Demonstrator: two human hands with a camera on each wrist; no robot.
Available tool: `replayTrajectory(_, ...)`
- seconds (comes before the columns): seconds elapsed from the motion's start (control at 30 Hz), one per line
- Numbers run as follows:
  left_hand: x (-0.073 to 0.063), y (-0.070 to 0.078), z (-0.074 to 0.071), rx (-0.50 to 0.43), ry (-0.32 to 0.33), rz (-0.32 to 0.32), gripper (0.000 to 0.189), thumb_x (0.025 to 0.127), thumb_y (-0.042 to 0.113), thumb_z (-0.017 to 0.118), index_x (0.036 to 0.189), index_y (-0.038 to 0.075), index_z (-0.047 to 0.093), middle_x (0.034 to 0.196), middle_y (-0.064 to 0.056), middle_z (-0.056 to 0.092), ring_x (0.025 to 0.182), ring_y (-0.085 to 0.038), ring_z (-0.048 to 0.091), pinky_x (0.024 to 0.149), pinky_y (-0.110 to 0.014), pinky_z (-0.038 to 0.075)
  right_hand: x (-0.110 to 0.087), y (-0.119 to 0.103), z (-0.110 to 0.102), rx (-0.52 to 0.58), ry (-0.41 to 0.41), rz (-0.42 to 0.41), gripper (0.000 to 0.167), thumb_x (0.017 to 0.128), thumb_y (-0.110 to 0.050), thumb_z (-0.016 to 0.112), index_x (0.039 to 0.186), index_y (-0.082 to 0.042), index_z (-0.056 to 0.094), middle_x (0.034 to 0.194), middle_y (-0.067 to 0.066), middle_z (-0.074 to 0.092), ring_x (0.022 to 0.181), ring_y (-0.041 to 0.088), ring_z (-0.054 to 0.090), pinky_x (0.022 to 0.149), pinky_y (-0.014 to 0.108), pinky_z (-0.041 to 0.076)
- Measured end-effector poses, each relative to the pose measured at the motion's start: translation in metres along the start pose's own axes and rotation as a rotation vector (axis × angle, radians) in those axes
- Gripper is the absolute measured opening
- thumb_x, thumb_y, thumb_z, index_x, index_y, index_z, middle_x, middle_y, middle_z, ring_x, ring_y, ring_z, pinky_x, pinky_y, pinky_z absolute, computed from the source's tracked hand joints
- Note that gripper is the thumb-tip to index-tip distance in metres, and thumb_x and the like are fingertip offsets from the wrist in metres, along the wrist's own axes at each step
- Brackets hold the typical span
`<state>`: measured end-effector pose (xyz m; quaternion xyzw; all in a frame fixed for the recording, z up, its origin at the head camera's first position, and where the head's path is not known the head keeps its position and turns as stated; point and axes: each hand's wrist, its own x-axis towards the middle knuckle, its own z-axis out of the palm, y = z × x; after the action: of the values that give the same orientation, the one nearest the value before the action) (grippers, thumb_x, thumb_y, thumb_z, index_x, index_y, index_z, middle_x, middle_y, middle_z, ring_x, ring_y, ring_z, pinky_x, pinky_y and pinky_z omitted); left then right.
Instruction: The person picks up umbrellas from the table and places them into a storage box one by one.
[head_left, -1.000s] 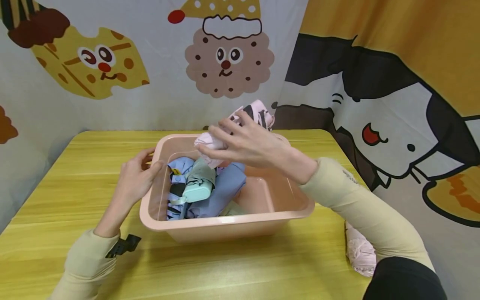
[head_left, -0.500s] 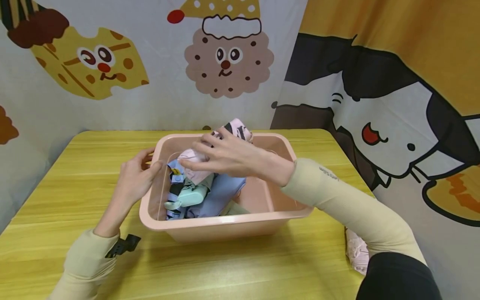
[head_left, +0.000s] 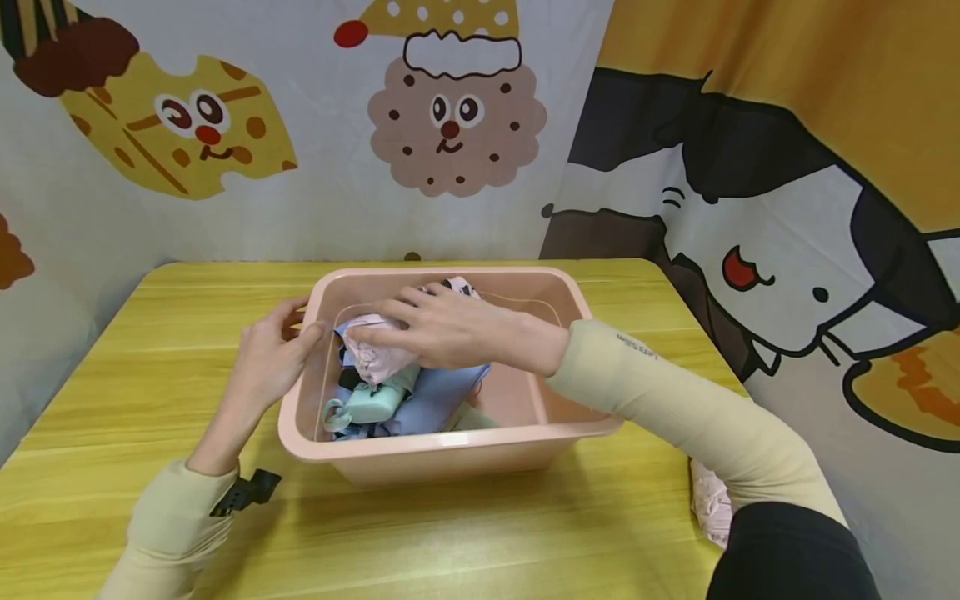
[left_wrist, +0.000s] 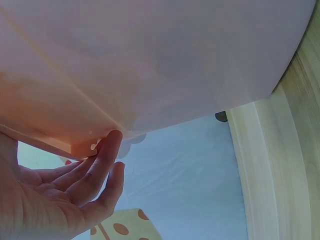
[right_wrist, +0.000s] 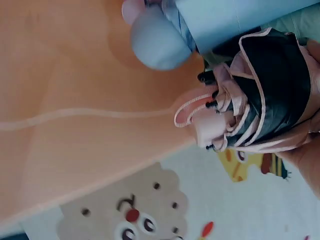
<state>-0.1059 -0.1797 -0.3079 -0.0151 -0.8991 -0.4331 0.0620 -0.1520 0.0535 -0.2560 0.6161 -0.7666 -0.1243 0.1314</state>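
Note:
My right hand (head_left: 442, 329) is down inside the pink plastic basin (head_left: 465, 446), gripping a folded pink umbrella (head_left: 382, 354). In the right wrist view this umbrella (right_wrist: 280, 75) shows a black lining, rib tips and a pale end with a cord loop. It overlaps a mint-green umbrella (head_left: 373, 406) and lies beside a blue one (head_left: 442, 400), both in the basin's left half. My left hand (head_left: 273, 354) holds the basin's left rim, thumb over the edge; in the left wrist view its fingers (left_wrist: 107, 150) are under the rim, against the outer wall.
A rolled pink bundle (head_left: 710, 504) lies on the wooden table (head_left: 525, 542) at the right, partly behind my sleeve. Cartoon-printed cloth (head_left: 315, 217) hangs behind and at the sides of the table. A flat pale-green piece (head_left: 471, 418) lies on the basin floor.
My right hand has moved down and left, bringing the pink umbrella from above the basin's far rim into its left half, over the mint-green one. My left hand stays on the rim.

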Motion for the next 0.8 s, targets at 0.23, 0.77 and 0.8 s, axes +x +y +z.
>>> replayTrajectory(0.23, -0.002, 0.0, 0.002, -0.002, 0.005, 0.004, 0.055, 0.098, 0.028, 0.045, 0.142, -0.005, 0.038, 0.128, -0.036, 0.052, 0.104, -0.047, 0.061, 0.076, -0.052, 0.057, -0.002, 0.002, 0.003, 0.149, -0.082, 0.033, 0.065, 0.091, -0.031, 0.062, 0.148, -0.021, 0.032, 0.143, 0.005, 0.045, 0.119, 0.025, 0.051, 0.094, 0.04, 0.049)
replayTrajectory(0.77, 0.0, -0.003, 0.003, -0.009, 0.02, 0.015, 0.055, 0.097, 0.028, 0.048, 0.14, -0.005, 0.04, 0.127, -0.036, 0.053, 0.105, -0.049, 0.061, 0.076, -0.052, 0.057, -0.017, 0.002, -0.019, 0.039, -0.036, 0.056, 0.046, 0.094, -0.032, 0.056, 0.138, -0.023, 0.048, 0.134, 0.003, 0.054, 0.121, 0.023, 0.053, 0.098, 0.039, 0.048)
replayTrajectory(0.8, 0.0, -0.003, 0.003, -0.009, 0.022, 0.016, 0.054, 0.097, 0.028, 0.048, 0.14, -0.005, 0.04, 0.127, -0.036, 0.053, 0.105, -0.049, 0.061, 0.076, -0.052, 0.057, -0.019, 0.002, -0.021, 0.041, -0.028, 0.055, 0.043, 0.094, -0.031, 0.057, 0.136, -0.023, 0.05, 0.133, 0.002, 0.056, 0.12, 0.023, 0.053, 0.099, 0.039, 0.047)
